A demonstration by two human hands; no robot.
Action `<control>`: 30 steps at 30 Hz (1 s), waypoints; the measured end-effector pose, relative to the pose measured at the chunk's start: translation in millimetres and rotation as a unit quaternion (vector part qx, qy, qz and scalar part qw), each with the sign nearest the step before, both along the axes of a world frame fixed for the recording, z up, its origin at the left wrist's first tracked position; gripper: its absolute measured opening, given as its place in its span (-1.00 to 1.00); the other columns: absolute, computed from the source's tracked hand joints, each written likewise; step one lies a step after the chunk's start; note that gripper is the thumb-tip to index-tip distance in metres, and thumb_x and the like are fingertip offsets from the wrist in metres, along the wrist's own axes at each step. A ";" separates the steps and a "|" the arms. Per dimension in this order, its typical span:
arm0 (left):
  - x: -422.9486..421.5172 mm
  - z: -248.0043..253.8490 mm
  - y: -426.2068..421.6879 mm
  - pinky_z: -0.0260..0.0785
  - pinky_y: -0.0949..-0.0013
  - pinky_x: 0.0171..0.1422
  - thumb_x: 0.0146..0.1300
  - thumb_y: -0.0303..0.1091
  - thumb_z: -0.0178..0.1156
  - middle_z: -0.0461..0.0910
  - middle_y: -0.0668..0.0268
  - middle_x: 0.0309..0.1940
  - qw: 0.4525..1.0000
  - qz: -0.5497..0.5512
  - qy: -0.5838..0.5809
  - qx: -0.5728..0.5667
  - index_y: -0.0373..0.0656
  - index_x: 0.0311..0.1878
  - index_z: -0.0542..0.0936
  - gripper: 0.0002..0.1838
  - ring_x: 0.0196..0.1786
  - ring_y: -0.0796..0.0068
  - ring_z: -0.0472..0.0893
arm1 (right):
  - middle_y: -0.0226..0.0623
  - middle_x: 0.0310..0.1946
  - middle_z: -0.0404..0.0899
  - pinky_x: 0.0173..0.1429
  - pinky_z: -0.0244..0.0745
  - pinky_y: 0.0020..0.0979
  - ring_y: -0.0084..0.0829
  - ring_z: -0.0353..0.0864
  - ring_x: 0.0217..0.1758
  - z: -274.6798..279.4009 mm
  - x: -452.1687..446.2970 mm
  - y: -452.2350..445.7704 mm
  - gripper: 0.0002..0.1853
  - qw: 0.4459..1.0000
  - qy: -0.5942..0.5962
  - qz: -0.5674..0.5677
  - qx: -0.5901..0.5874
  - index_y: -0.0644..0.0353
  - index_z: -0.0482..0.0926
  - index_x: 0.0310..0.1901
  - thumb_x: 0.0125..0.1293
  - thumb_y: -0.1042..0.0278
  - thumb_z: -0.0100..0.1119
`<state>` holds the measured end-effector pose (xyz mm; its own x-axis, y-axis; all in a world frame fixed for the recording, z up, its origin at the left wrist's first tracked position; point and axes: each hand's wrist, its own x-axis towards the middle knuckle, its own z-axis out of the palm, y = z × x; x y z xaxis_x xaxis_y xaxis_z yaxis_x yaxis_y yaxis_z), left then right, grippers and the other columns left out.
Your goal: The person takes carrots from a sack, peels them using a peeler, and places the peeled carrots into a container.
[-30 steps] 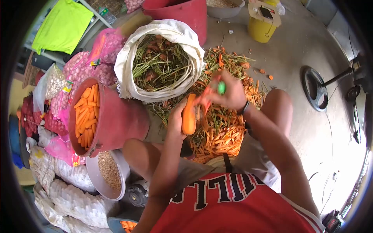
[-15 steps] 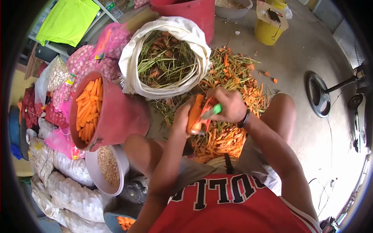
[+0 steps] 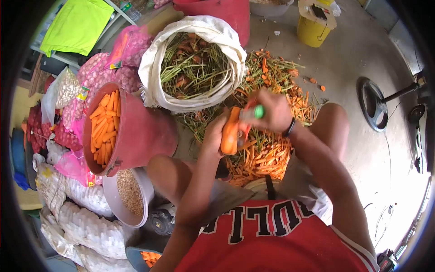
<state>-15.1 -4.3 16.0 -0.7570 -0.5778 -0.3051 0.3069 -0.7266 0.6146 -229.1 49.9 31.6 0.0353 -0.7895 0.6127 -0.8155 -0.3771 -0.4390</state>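
Observation:
In the head view my left hand [image 3: 213, 134] is wrapped round a thick orange carrot [image 3: 230, 136], its smooth side turned up. My right hand [image 3: 275, 113] grips a vegetable peeler [image 3: 248, 116] with red and green parts, slightly blurred. The peeler sits against or just off the carrot's right side; I cannot tell whether its blade touches. Below both hands spreads a heap of carrot peelings [image 3: 260, 161] with green stalks mixed in. Beyond my hands stands a white woven sack [image 3: 148, 68] filled with stalks and trimmings.
To the left a red tub [image 3: 149, 131] leans over, holding peeled carrots [image 3: 105, 129]. Near it are a pale basin [image 3: 144, 195] of small tan pieces and several pink net bags [image 3: 96, 72]. A yellow bucket [image 3: 310, 34] and a black wheel-shaped base [image 3: 372, 106] stand right.
My right hand and the peeler have shifted slightly up and right. The carrot has moved a little right and stands more upright in my left hand.

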 end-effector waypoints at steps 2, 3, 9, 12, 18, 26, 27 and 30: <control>-5.2 4.3 4.0 0.62 0.33 -0.35 0.53 -0.11 -0.05 0.65 0.16 -0.20 0.996 0.007 -0.079 -0.043 -0.24 0.21 0.47 -0.59 -0.25 0.41 0.68 | -0.27 -0.44 0.61 -0.40 0.58 -0.30 -0.28 0.69 -0.45 -4.3 -22.5 -11.8 -0.30 0.997 -0.012 -0.077 -0.003 0.15 0.49 -0.13 -0.06 -0.28 0.52; -6.6 1.5 3.3 0.62 0.32 -0.32 0.53 -0.11 -0.03 0.65 0.16 -0.20 0.998 0.014 -0.051 -0.025 -0.23 0.21 0.47 -0.59 -0.25 0.42 0.68 | -0.26 -0.43 0.62 -0.42 0.58 -0.28 -0.26 0.69 -0.46 -0.4 -32.7 -18.1 -0.27 0.993 -0.014 -0.115 -0.009 0.16 0.48 -0.11 -0.07 -0.32 0.50; -18.6 16.2 -2.2 0.64 0.28 -0.18 0.51 -0.17 0.02 0.63 0.21 -0.09 0.989 0.098 -0.109 -0.013 -0.24 0.24 0.47 -0.60 -0.20 0.45 0.67 | -0.29 -0.41 0.61 -0.37 0.57 -0.36 -0.33 0.67 -0.44 4.7 2.4 -1.1 -0.32 0.999 -0.034 0.041 -0.013 0.14 0.50 -0.16 -0.07 -0.28 0.53; -4.6 4.4 -1.0 0.64 0.30 -0.16 0.52 -0.21 0.01 0.62 0.23 -0.09 0.999 0.009 -0.028 -0.031 -0.26 0.26 0.46 -0.60 -0.17 0.46 0.67 | -0.31 -0.44 0.57 -0.40 0.56 -0.31 -0.32 0.66 -0.45 -5.1 -3.2 0.2 -0.32 0.999 0.030 0.007 0.007 0.13 0.50 -0.17 -0.05 -0.32 0.48; -7.2 -7.1 -5.4 0.58 0.37 -0.25 0.53 -0.20 -0.01 0.62 0.23 -0.07 1.000 0.004 -0.009 -0.019 -0.25 0.23 0.47 -0.62 -0.19 0.49 0.65 | -0.22 -0.40 0.64 -0.33 0.59 -0.24 -0.23 0.71 -0.36 9.8 -31.7 -11.1 -0.30 0.980 -0.112 -0.150 0.067 0.18 0.46 -0.14 -0.09 -0.20 0.58; -4.4 -8.2 1.4 0.52 0.47 -0.32 0.52 -0.11 0.01 0.62 0.24 -0.24 1.000 0.009 -0.027 0.013 -0.20 0.13 0.50 -0.64 -0.39 0.50 0.61 | -0.26 -0.44 0.60 -0.36 0.59 -0.30 -0.25 0.66 -0.47 1.3 -16.9 -7.0 -0.36 0.998 -0.005 -0.045 -0.036 0.18 0.50 -0.12 -0.03 -0.16 0.55; -7.3 -3.5 3.3 0.52 0.47 -0.32 0.51 -0.11 0.03 0.61 0.26 -0.26 0.998 0.016 -0.053 0.008 -0.19 0.12 0.50 -0.65 -0.40 0.50 0.60 | -0.28 -0.44 0.60 -0.37 0.58 -0.28 -0.27 0.66 -0.45 4.6 -30.3 -14.1 -0.35 0.995 -0.007 -0.093 -0.027 0.15 0.50 -0.13 -0.02 -0.24 0.51; -9.6 -8.2 -2.9 0.54 0.43 -0.27 0.48 -0.14 0.08 0.59 0.27 -0.22 1.000 0.008 -0.008 -0.006 -0.23 0.18 0.49 -0.60 -0.33 0.49 0.60 | -0.26 -0.42 0.60 -0.34 0.59 -0.27 -0.24 0.67 -0.43 7.2 -33.1 -12.5 -0.32 0.993 -0.046 -0.110 -0.011 0.13 0.50 -0.13 -0.08 -0.26 0.53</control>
